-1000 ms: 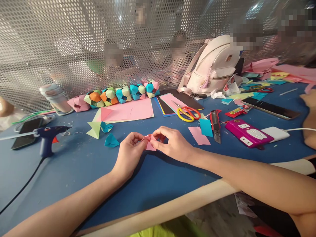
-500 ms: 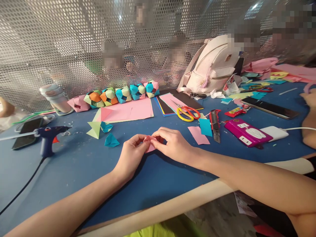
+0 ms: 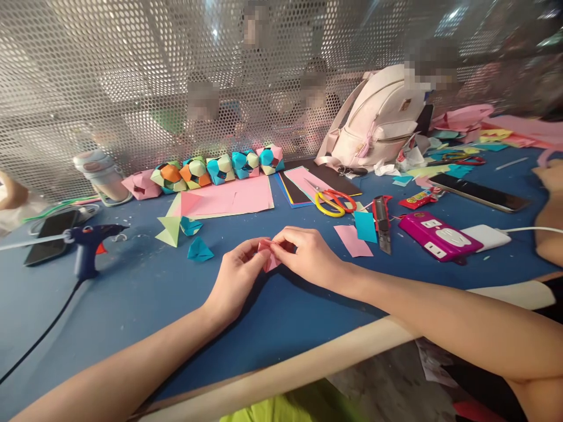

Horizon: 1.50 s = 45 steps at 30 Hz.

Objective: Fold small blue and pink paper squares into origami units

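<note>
A small folded pink paper piece (image 3: 268, 257) is pinched between both hands just above the blue table (image 3: 145, 293). My left hand (image 3: 233, 278) grips its left side with thumb and fingers. My right hand (image 3: 308, 255) pinches its top right corner. Folded teal pieces (image 3: 199, 249) and a green piece (image 3: 169, 230) lie to the left of my hands. Pink paper sheets (image 3: 233, 199) lie behind them, in front of a row of finished multicoloured paper balls (image 3: 220, 167).
A blue glue gun (image 3: 88, 246) and a phone (image 3: 48, 237) lie at the left. Scissors (image 3: 334, 202), a utility knife (image 3: 382, 220), a pink power strip (image 3: 440, 234), a power bank (image 3: 488, 237) and a backpack (image 3: 382, 114) are at the right. Another person's arm (image 3: 549, 211) is at the far right.
Both hands have kept hold of the pink piece and turned it slightly, pressing its fold. The rest of the table looks the same.
</note>
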Tool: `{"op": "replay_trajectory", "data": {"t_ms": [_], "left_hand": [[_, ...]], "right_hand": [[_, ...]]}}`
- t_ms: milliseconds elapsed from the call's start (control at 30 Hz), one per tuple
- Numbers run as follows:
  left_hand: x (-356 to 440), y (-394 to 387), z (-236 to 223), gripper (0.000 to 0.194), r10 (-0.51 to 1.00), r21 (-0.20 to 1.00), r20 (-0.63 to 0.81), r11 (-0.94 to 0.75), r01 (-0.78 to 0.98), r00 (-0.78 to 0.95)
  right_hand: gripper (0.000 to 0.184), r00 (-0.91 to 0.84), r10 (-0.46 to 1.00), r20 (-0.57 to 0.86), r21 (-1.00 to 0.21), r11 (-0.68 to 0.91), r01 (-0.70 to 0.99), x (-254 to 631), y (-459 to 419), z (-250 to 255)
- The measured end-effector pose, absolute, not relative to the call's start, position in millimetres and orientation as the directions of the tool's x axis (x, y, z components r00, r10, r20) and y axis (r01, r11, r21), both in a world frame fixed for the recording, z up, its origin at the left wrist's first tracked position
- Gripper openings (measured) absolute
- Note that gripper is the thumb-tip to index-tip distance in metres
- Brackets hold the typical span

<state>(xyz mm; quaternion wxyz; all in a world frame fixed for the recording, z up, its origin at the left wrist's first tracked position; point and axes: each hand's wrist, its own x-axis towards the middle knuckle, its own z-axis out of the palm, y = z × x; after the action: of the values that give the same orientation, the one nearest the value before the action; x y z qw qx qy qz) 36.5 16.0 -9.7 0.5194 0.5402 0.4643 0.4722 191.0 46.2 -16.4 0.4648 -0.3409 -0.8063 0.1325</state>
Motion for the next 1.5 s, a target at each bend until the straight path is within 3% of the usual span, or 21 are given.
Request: {"op": "replay_trajectory", "data": {"t_ms": [100, 200, 533, 967, 1267, 1500], "left_hand": [[35.6, 15.3, -8.5, 0.033, 0.982, 0.995, 0.022, -0.004, -0.096, 0.187], [36.4, 15.6, -6.9, 0.037, 0.982, 0.997, 0.021, -0.006, -0.082, 0.188], [36.7, 16.6, -4.8, 0.036, 0.992, 1.000, 0.015, -0.018, 0.023, 0.129], [34.8, 21.8, -12.7, 0.031, 0.982, 0.993, -0.049, 0.067, -0.093, 0.183], [34.3, 19.8, -11.6, 0.034, 0.989, 0.998, -0.038, 0.045, -0.043, 0.143], [34.1, 18.0, -9.4, 0.033, 0.996, 0.991, 0.039, -0.050, 0.122, 0.085]], "right_hand": [[0.016, -0.323, 0.694, 0.644, -0.557, 0.714, 0.424, 193.3, 47.9, -14.6], [0.016, -0.319, 0.706, 0.633, -0.571, 0.703, 0.424, 194.7, 48.5, -13.2], [0.016, -0.348, 0.715, 0.606, -0.597, 0.699, 0.394, 195.5, 49.1, -12.7], [0.016, -0.299, 0.823, 0.483, -0.744, 0.566, 0.355, 193.7, 48.6, -10.9], [0.016, -0.298, 0.785, 0.542, -0.695, 0.619, 0.366, 192.9, 46.5, -11.5], [0.022, -0.301, 0.771, 0.561, -0.680, 0.637, 0.363, 190.8, 42.9, -11.1]]}}
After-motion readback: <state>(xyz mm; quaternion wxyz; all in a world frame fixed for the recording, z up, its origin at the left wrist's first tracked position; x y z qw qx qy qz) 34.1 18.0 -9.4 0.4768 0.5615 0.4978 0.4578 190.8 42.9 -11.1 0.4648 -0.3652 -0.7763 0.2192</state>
